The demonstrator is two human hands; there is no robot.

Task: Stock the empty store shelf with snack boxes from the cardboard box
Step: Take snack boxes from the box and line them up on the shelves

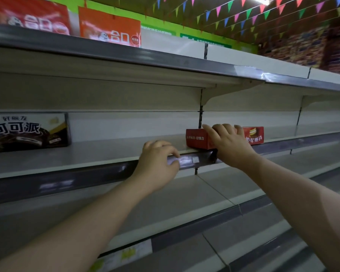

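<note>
A red snack box (196, 138) lies upside down on the middle shelf (106, 152), near its front edge. My right hand (229, 144) rests on the box with fingers spread across its top and front. Left of the box, my left hand (158, 163) hovers at the shelf's grey front rail with loosely curled fingers and holds nothing. A dark cocoa-pie box (28, 131) stands on the same shelf at the far left. The cardboard box is out of view.
The top shelf (126, 54) carries a red carton (28, 16) and an orange carton (110, 30). Lower shelves (214, 185) run below with yellow price labels (126, 254). Coloured bunting hangs overhead at the right.
</note>
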